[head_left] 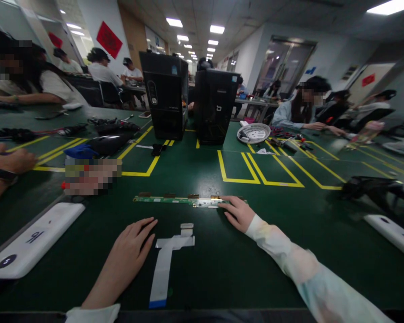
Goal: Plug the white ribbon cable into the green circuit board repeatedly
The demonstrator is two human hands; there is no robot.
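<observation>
Green and narrow, a circuit board (187, 201) lies crosswise on the table (208, 269). From where I stand, the right hand (238, 212) is at its right part, fingers partly spread and touching it; whether they pinch it, I can't tell. The left hand (134, 238) is loosely open, holding nothing, just beside a white ribbon cable (164, 262).

Ceiling panels (217, 29) blaze white over a dim room, a soft sheen glows on the dark green table (289, 215), and out at the sides it's all stretch and smear (look at that pinkish bottle (372, 129), quite blurred), with blocky pixels masking patches left and right.
</observation>
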